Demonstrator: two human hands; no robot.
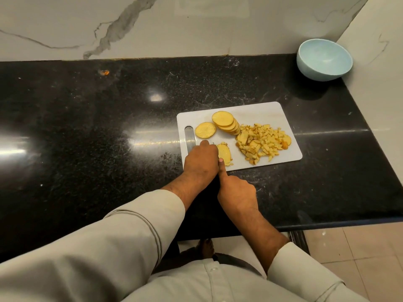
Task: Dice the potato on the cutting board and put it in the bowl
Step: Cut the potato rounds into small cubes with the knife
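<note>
Black counter (109,127), potato slice (224,152) beside left hand (201,162)

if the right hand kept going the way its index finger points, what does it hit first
Most likely the potato slice being cut, right ahead of the right hand. Its index finger already seems to reach the slice's near edge. Beyond lies the stack of round slices.

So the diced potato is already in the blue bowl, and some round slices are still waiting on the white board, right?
Not quite. The head view shows the blue bowl with no potato in it, off in the counter's far corner. The diced potato still lies heaped on the white board, and the round slices do wait there beside it.
</note>
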